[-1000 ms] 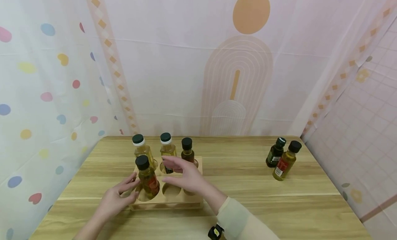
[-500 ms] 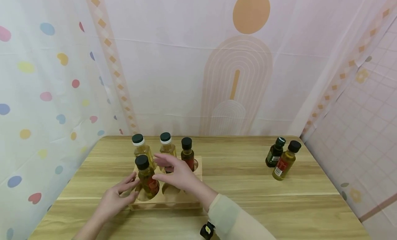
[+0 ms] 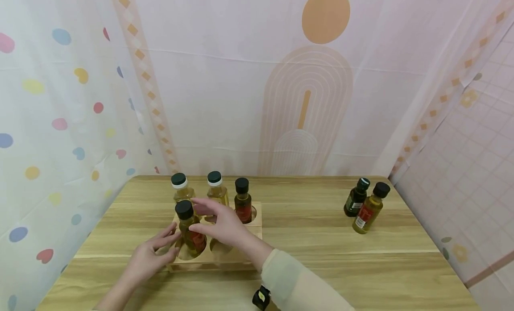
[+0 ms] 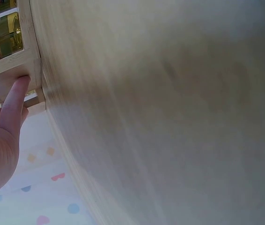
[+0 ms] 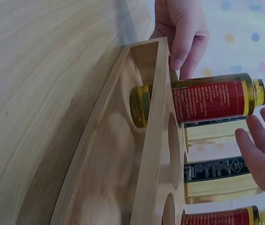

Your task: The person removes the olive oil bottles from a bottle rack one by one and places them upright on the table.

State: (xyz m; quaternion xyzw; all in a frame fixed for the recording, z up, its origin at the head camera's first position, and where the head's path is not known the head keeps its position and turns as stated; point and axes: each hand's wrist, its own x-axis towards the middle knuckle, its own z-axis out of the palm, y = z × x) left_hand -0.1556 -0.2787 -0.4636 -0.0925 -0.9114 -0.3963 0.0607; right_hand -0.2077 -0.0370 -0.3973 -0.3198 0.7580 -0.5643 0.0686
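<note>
A black-capped oil bottle [image 3: 193, 237] with a red label stands in the front left hole of a wooden bottle rack [image 3: 218, 258]. My right hand [image 3: 225, 227] reaches around its right side, thumb toward the label and fingers spread behind. In the right wrist view, the right hand's fingers [image 5: 263, 159] appear beside the bottle's neck with a gap between them. Against the rack's left end rests my left hand [image 3: 150, 256], its fingers fairly straight. One finger [image 4: 14, 105] touches the rack's end panel [image 4: 11, 79] in the left wrist view.
Behind, the rack holds two green-capped oil bottles [image 3: 218, 193] and a red-labelled, black-capped one [image 3: 242, 208]. At the table's right stand a small dark bottle [image 3: 355, 201] and a red-labelled oil bottle [image 3: 367, 213]. A patterned curtain [image 3: 225, 101] hangs behind the table.
My right hand has moved left across the rack, from over the middle holes to the front left bottle. My left hand has stayed at the rack's left end.
</note>
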